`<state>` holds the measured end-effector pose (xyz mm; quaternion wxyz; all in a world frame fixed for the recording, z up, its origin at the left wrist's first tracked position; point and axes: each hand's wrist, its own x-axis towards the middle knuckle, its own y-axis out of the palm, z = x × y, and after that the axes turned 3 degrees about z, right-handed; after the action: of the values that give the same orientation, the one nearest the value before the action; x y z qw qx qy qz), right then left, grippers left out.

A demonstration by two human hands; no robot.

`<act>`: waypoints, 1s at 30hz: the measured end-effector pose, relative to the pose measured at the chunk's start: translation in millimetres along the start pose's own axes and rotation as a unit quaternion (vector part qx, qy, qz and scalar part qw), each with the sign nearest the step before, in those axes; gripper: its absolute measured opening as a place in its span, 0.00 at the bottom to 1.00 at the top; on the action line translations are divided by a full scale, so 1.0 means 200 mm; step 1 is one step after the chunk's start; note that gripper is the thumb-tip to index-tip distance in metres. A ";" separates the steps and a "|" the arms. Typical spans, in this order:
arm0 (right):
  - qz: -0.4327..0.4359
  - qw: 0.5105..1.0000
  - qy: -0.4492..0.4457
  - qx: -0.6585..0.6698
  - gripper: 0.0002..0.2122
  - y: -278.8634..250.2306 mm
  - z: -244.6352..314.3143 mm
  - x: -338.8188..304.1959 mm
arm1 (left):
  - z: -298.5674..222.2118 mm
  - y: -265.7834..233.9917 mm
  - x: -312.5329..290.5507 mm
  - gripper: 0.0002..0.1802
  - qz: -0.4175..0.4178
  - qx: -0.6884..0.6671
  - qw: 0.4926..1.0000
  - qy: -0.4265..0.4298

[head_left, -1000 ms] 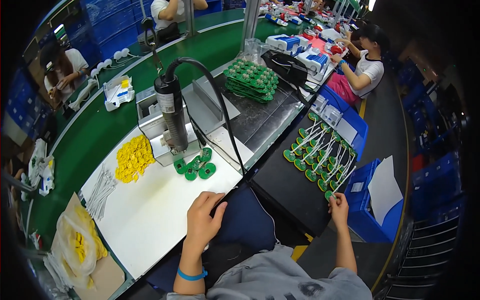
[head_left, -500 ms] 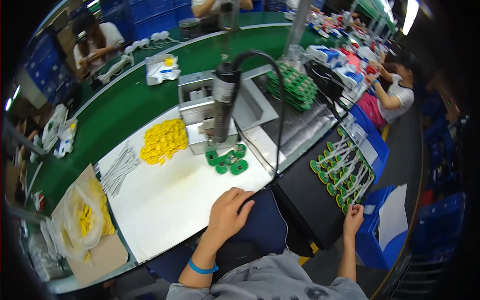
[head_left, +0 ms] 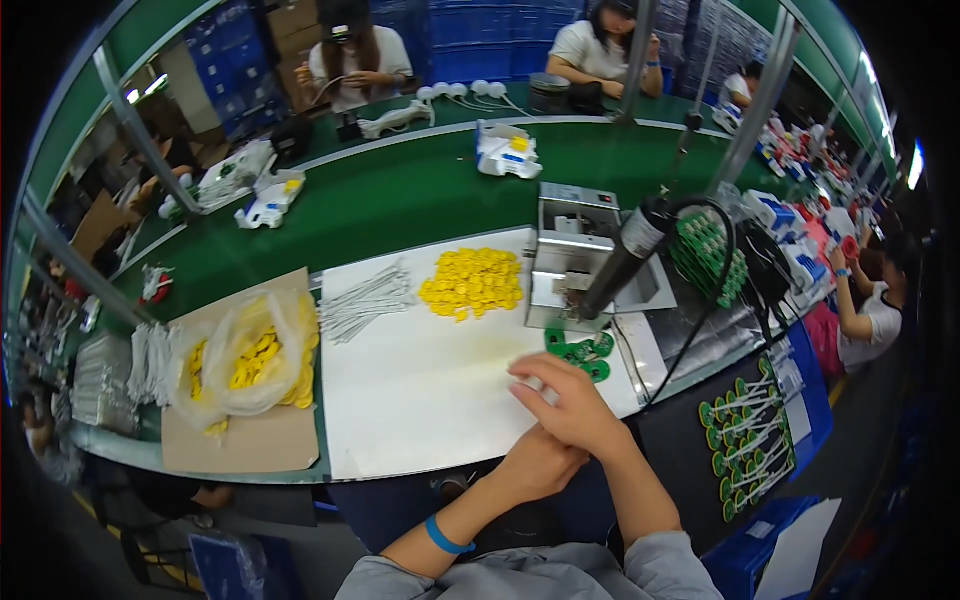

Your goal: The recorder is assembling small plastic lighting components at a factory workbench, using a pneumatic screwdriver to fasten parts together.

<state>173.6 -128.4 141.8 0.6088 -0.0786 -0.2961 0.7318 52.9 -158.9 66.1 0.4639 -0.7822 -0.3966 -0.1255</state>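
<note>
My left hand (head_left: 540, 466), with a blue band at its wrist, is against the underside of my right wrist; its fingers are mostly hidden. My right hand (head_left: 568, 402) hovers over the near edge of the white work sheet (head_left: 420, 420), thumb and fingers curved but apart, with no held thing that I can make out. Just beyond it lie several round green circuit boards (head_left: 582, 352). A heap of small yellow plastic parts (head_left: 472, 282) and a bundle of thin white wires (head_left: 365, 305) lie farther off. Behind the boards stands a grey metal fixture (head_left: 575, 250) with a black cylindrical tool (head_left: 632, 252).
On the right, a black surface carries rows of green-and-yellow discs (head_left: 742, 445) with white wires. A plastic bag (head_left: 262, 350) of yellow parts lies on cardboard (head_left: 240, 445) at left. Stacked green boards (head_left: 708, 258) stand behind the fixture. Co-workers (head_left: 605, 55) sit across the green table.
My right hand has left the discs at the right and come in to my left hand, over the near edge of the sheet. The view has swung left.
</note>
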 end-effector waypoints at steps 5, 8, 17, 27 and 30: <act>0.050 0.973 -0.085 -0.210 0.15 0.35 -0.07 0.38 | -0.03 -0.34 -0.28 0.08 0.124 -0.104 0.986 -0.041; 0.056 0.949 -0.087 -0.298 0.11 0.55 -0.03 0.47 | -0.01 -0.62 -0.51 0.06 0.054 -0.100 0.987 -0.115; -0.019 0.965 -0.125 -0.229 0.09 0.82 0.26 0.29 | 0.32 -1.71 -1.00 0.12 -0.366 0.180 0.851 -0.331; -0.078 0.983 -0.061 -0.155 0.08 0.86 0.23 0.21 | 0.66 -2.14 -1.36 0.24 -0.223 0.411 0.720 -0.512; -0.088 0.983 -0.049 -0.151 0.09 0.86 0.21 0.20 | 0.66 -2.15 -1.31 0.26 -0.168 0.390 0.715 -0.555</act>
<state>-0.8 -119.1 95.6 0.6364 -0.1075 -0.4385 0.6255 -458.1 -72.0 115.8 0.3953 -0.3817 -0.7217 0.4210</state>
